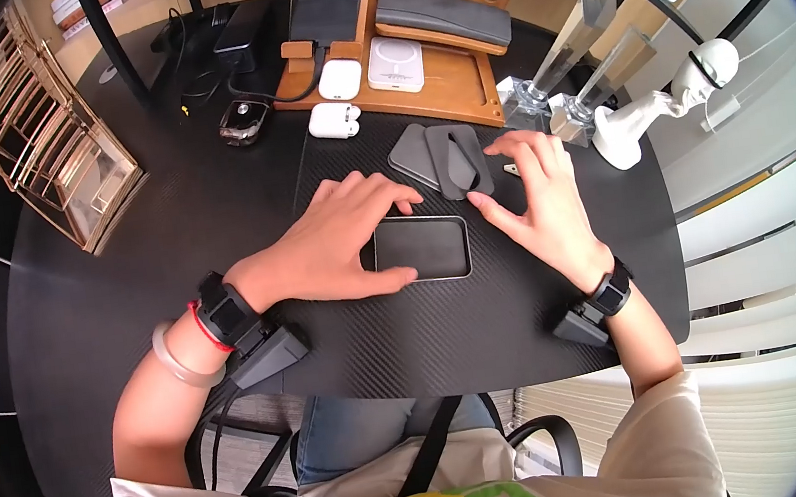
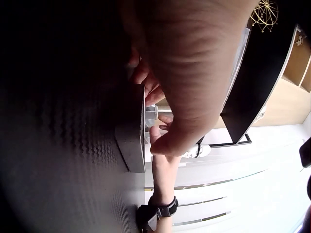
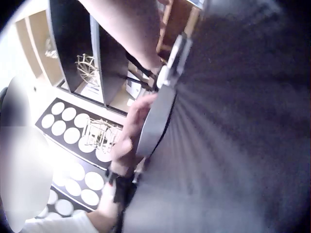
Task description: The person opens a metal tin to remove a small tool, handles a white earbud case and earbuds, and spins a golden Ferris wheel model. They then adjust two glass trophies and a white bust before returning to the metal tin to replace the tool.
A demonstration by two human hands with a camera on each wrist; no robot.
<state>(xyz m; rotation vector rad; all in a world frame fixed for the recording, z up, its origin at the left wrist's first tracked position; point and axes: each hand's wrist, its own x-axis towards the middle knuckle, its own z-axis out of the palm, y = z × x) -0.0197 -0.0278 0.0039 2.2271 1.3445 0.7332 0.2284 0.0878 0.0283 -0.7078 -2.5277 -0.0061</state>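
In the head view, a shallow open metal tin (image 1: 433, 249) with a dark inside and a thin bright rim lies flat on the black table. My left hand (image 1: 333, 242) grips it from the left, thumb at the near rim and fingers at the far rim. Beyond the tin lie a flat grey piece (image 1: 415, 159) and, overlapping it, a dark grey piece with an opening (image 1: 465, 176). My right hand (image 1: 547, 205) is spread beside these, thumb tip close to the dark piece's near end. The silvery tin side (image 2: 131, 145) shows in the left wrist view.
Behind stands a wooden desk organizer (image 1: 449, 93) with a white charging pad (image 1: 395, 65). White earbuds (image 1: 335, 120) and a black gadget (image 1: 244, 122) lie before it. Clear crystal pieces (image 1: 570, 113) and a white figurine (image 1: 659, 107) stand right; a gold wire rack (image 1: 57, 141) stands left.
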